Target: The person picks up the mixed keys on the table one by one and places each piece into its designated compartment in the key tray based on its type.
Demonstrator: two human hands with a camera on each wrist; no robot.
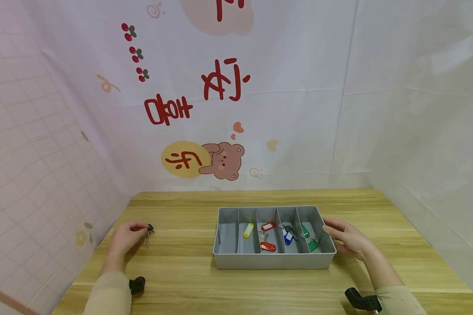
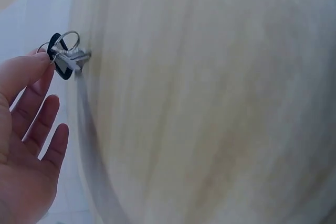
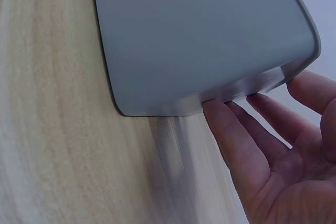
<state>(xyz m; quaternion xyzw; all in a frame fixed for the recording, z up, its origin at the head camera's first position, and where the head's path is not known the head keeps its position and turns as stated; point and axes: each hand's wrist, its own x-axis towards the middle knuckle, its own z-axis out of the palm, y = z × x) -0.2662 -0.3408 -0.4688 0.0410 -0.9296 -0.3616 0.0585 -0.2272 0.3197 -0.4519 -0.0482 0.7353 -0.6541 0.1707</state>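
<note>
My left hand (image 1: 124, 238) is at the left of the table, pinching a set of keys (image 2: 79, 60) with a black key tag (image 2: 64, 71) between thumb and index finger. The other fingers spread loosely below. At the right, my right hand (image 1: 348, 238) rests its fingertips against the end wall of a grey divided box (image 1: 272, 261), thumb by the rim. From left, past a bare first compartment, lie a yellow key tag (image 1: 248, 230), two red key tags (image 1: 268, 246) with keys, a blue key tag (image 1: 288, 237) with keys, and two green key tags (image 1: 313, 245).
The wooden table (image 1: 181, 284) carries the box right of its middle. A white printed cloth (image 1: 299, 109) hangs behind the table and along both sides. Black wrist mounts (image 1: 137, 285) are strapped on both forearms.
</note>
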